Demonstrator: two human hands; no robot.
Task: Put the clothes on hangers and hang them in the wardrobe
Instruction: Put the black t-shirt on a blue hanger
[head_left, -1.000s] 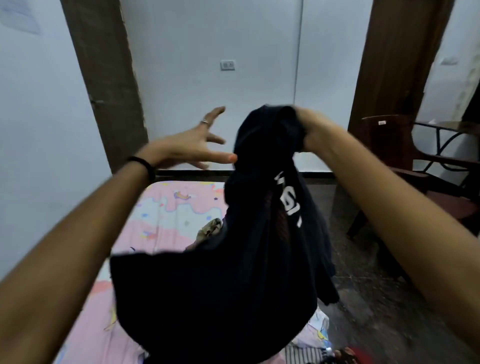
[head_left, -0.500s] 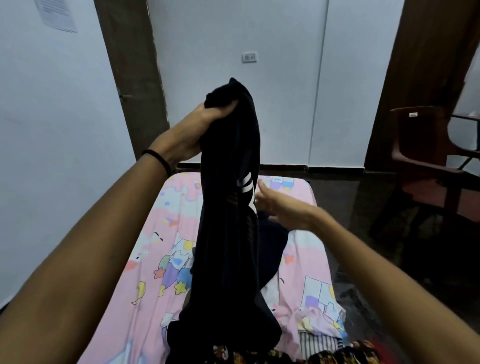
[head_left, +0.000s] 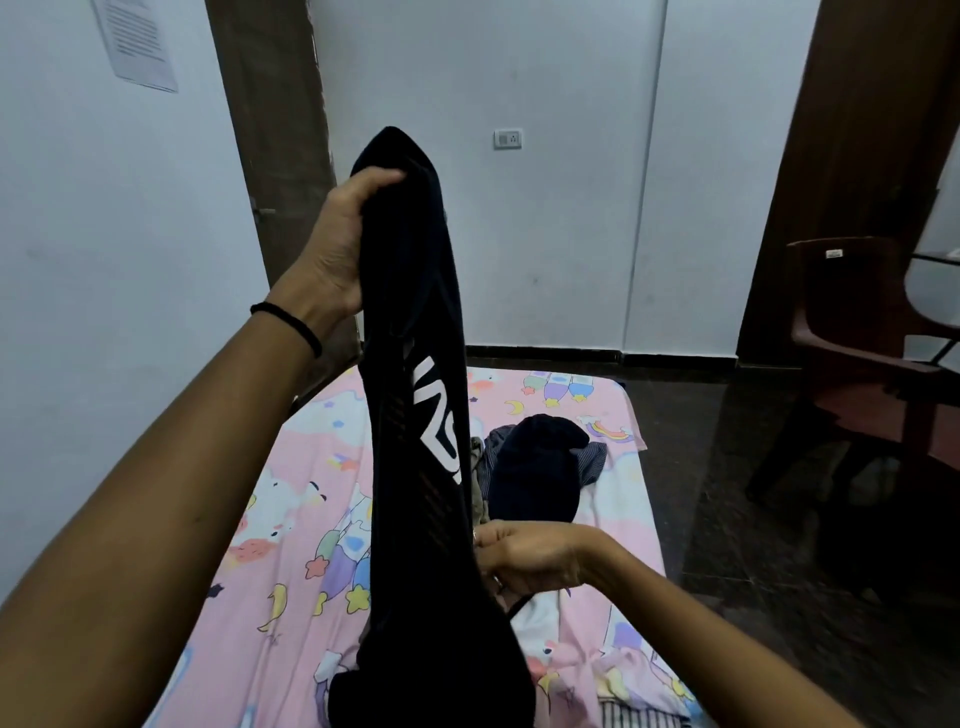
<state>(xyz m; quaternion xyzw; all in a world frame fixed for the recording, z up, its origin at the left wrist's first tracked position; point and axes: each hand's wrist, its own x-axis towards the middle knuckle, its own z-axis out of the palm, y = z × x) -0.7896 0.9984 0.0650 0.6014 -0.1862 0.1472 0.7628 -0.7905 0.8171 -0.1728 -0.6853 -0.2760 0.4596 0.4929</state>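
Black mesh shirt with white lettering (head_left: 415, 415) hung above the pink cartoon-print bed (head_left: 291, 519), left hand (head_left: 343, 244) gripping its top, right hand (head_left: 524, 556) pinching lower down; I'd find the collar first before grabbing a hanger.

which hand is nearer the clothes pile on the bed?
Right. The right hand sits low, just in front of the clothes pile; the left hand is raised well above it, gripping the black garment.

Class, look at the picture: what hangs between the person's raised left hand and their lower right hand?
In the head view, the black garment with white lettering hangs between the left hand and right hand.
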